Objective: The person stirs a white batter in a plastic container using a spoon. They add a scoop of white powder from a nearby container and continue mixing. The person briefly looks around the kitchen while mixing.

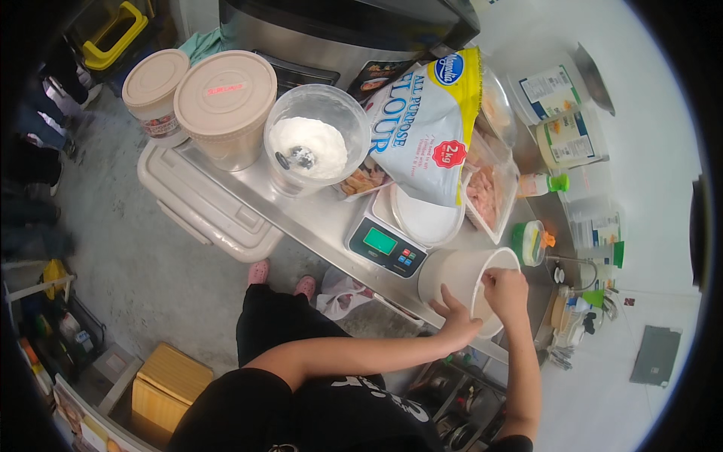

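Note:
A white plastic tub (452, 271) stands at the counter's near edge, its mouth towards the right. My left hand (457, 322) holds its outer side, fingers spread. My right hand (505, 291) is at the mouth, fingertips bent together by the rim; whether they pinch the rim or something small is hidden. Beside the tub is a digital kitchen scale (387, 244) with a lit green display, and a round white lid (427, 217) lies on it. A bag of all-purpose flour (423, 124) leans over the lid. Left of it, a clear container (316, 96) holds white powder and a scoop (294, 158).
Two lidded tubs (226, 93) stand at the counter's left. A tray of raw meat (488, 195) sits behind the scale. A lidded storage box (209, 198) is below the counter edge. A sink faucet (587, 268) is at right. Other people's legs (39, 118) show at far left.

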`<state>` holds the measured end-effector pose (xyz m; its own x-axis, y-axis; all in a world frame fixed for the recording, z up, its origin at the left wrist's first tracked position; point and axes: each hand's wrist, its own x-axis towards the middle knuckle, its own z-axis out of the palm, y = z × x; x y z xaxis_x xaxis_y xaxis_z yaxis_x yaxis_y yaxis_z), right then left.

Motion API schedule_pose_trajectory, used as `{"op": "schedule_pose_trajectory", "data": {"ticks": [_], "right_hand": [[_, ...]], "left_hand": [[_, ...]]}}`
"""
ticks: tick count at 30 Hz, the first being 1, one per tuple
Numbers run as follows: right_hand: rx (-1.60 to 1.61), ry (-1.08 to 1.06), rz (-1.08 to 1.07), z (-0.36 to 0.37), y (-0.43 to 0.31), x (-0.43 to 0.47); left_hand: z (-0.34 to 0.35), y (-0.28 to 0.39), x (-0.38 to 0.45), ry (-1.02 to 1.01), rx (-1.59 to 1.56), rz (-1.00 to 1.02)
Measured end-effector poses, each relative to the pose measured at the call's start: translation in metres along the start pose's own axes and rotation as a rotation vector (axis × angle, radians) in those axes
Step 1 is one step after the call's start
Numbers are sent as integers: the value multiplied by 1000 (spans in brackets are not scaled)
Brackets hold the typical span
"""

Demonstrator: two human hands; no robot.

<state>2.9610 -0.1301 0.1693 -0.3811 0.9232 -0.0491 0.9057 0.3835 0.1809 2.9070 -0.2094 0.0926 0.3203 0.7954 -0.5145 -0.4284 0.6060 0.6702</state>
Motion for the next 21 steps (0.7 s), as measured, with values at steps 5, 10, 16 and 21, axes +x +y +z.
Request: {"op": "schedule_pose_trajectory", "data": {"ticks": [5,10,16,21], "right_hand": [[-134,-179,-155,-5,-1,3],[-91,-145,-119,-1,15,5],[-121,-19,-19,13,28,14],[-140,-96,-249,6,17,0]], "left_hand": [[4,-6,4,10,144,24],[3,-4,10,22,-18,25],[-6,4,13,-11,-22,28],[-3,8,16,-48,123,-44]]}}
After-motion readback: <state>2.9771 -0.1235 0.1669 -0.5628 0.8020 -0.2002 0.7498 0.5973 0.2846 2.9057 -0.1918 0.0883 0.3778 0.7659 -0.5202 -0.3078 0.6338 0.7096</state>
